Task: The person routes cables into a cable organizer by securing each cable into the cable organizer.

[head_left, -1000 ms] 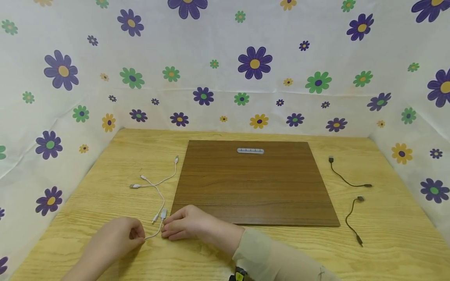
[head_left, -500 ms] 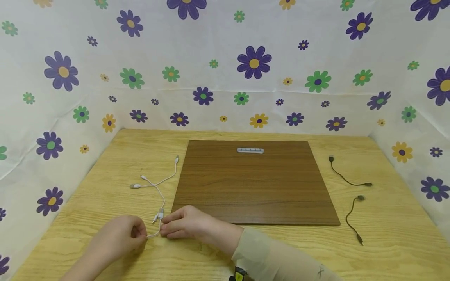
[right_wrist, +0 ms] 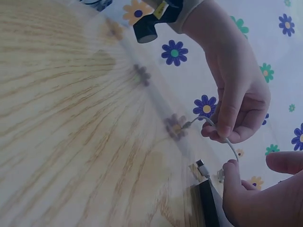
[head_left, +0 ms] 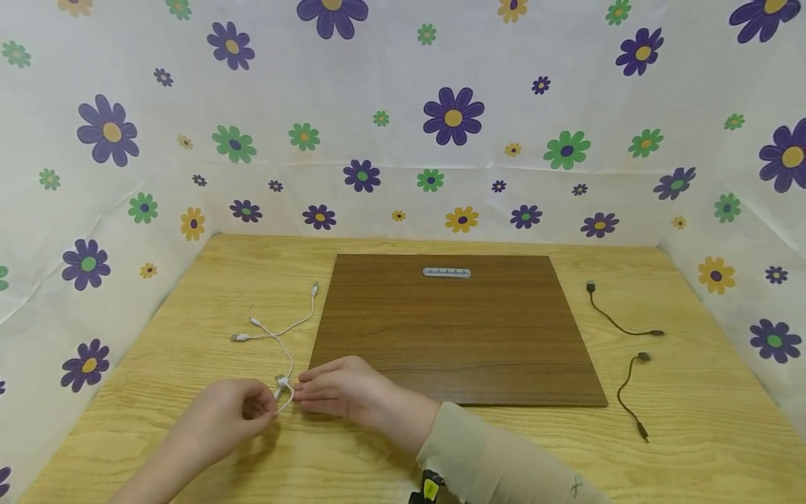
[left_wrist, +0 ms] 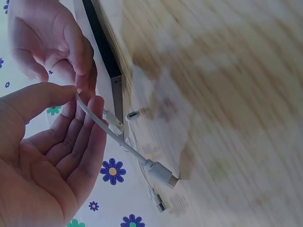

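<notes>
My left hand [head_left: 220, 420] pinches a short white USB cable [head_left: 288, 404] between thumb and fingertips, low at the left of the table. In the left wrist view the cable [left_wrist: 109, 130] runs from the pinch to its connector plug [left_wrist: 163, 174]. My right hand [head_left: 352, 395] is just to the right with fingers extended, its fingertips at the cable's bend. In the right wrist view its thumb [right_wrist: 284, 163] stands apart from the fingers. Beyond the hands, two more white cables lie crossed, one running from a USB plug [head_left: 240, 338].
A dark brown board [head_left: 453, 343] lies mid-table, its near left corner behind my right hand. A pale slotted cable-clip strip [head_left: 447, 273] sits near its far edge. Two black cables, one upper [head_left: 613, 322] and one lower [head_left: 623, 388], lie at the right. Flowered cloth [head_left: 390, 84] encloses the table.
The left hand has moved slightly right and away from me, still pinching the cable, which now bends more tightly. Its plug has shifted left. The right hand has moved up a little, its fingers straighter.
</notes>
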`<state>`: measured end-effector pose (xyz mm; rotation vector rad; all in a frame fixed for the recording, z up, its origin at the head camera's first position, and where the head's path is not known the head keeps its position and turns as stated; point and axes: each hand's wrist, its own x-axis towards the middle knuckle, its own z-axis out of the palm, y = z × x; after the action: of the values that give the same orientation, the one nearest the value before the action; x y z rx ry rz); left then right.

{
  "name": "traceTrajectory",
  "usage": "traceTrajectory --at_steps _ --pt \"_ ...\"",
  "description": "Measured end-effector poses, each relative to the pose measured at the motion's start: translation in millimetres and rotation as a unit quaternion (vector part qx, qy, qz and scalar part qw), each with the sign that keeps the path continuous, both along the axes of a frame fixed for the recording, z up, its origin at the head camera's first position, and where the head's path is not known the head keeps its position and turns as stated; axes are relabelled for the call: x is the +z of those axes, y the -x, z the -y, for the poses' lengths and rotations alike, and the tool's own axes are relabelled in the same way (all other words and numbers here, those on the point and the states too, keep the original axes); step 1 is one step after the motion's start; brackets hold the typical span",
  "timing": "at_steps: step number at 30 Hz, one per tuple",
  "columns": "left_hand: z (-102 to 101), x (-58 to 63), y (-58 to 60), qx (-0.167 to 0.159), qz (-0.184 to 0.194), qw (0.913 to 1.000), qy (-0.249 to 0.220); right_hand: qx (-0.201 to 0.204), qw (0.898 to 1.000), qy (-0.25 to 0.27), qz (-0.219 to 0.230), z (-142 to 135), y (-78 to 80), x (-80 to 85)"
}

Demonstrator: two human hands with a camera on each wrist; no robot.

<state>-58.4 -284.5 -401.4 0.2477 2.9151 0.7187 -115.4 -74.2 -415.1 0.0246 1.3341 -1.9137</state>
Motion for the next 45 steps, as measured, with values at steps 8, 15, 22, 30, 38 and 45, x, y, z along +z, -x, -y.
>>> traceTrajectory --at_steps 8,15,22,30,38,45 --pt "-7 1.7 -1.4 0.002 -0.004 0.9998 -0.018 -0.016 0.999 0.010 0.032 -1 3.9 1.7" --pt "-10 3.2 -1.9 0.003 0.005 0.9994 -0.035 -0.017 0.999 -0.002 0.028 0 5.2 0.6" --pt "-13 2.2 -1.4 -0.001 0.000 0.9985 -0.055 -0.016 0.999 -0.026 0.013 -3 7.5 -0.9" --pt "-15 -1.3 2.4 -0.009 0.006 0.9976 -0.068 -0.010 0.999 -0.038 -0.005 -5 12.9 -3.0" --pt "-20 -0.8 10.8 0.000 0.023 0.9973 -0.069 -0.040 0.998 -0.048 -0.019 -8 19.9 0.5" --pt "-23 -3.0 13.6 -0.007 0.045 0.9948 -0.091 -0.067 0.997 -0.045 -0.013 -14 20.8 -1.9"
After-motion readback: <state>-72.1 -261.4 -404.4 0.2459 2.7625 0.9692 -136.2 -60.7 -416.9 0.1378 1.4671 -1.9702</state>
